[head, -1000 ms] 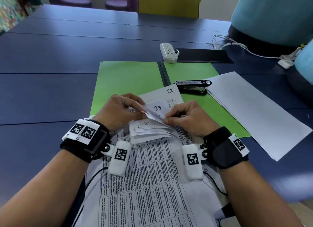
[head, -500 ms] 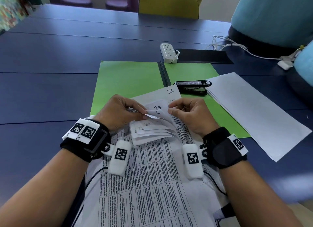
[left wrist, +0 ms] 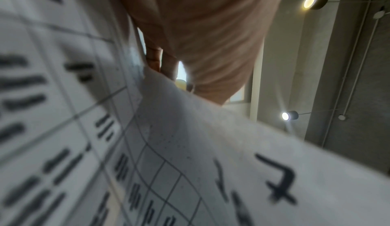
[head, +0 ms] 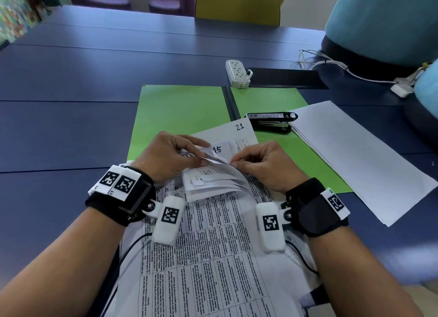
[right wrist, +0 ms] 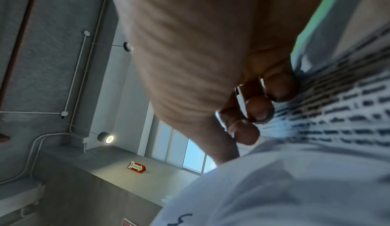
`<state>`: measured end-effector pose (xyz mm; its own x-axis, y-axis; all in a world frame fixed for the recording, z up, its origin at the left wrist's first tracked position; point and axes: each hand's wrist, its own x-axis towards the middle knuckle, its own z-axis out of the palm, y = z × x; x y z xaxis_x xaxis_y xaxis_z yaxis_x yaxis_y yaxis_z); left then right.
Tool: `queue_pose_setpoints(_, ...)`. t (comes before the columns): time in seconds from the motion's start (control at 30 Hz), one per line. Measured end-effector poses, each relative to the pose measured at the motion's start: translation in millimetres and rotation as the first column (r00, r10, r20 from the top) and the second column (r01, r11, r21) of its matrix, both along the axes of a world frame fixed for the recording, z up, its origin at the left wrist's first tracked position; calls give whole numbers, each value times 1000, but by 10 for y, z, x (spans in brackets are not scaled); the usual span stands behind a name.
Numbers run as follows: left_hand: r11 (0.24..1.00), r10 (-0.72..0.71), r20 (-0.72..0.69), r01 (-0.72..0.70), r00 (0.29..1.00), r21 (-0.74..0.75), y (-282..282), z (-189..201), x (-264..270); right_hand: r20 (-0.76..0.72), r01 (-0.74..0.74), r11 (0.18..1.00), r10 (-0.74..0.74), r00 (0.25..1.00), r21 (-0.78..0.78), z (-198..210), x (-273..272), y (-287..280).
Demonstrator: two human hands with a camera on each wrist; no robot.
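Note:
A stack of printed white pages (head: 208, 245) with hand-numbered corners lies on the blue table (head: 71, 127), over an open green folder (head: 180, 108). My left hand (head: 173, 155) pinches a bunch of lifted page corners (head: 213, 160). My right hand (head: 260, 165) pinches the edge of one lifted corner next to it. A corner marked 15 (head: 217, 149) shows between the hands, and a sheet marked 21 (head: 239, 126) lies flat behind. In the left wrist view a curled page (left wrist: 232, 154) fills the frame. In the right wrist view my fingertips (right wrist: 259, 107) press against printed paper (right wrist: 337, 112).
A black stapler (head: 271, 121) lies on the folder's right half. A pile of blank white sheets (head: 360, 155) sits to the right. A white power strip (head: 237, 73) and cables (head: 331, 65) are further back, with a yellow chair (head: 237, 4) beyond the table.
The corner marked 23 has been flipped over and a corner marked 15 now shows. My right hand moved back down to the lifted corners; the left hand kept its hold.

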<state>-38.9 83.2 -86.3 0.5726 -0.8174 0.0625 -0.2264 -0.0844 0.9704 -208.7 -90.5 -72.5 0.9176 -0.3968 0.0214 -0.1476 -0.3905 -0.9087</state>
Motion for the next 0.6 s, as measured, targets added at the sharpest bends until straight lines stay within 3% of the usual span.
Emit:
queue_pose_setpoints(0.4,999,-11,-41,10,999,-36,5,20,-42,15,-40,999,40,999,19,21,-14,14)
queue_pose_setpoints(0.6,1000,18,-35,-18,999,-12,-8,-14,-14,74,157,987,-159,984,40,-6,8,-10)
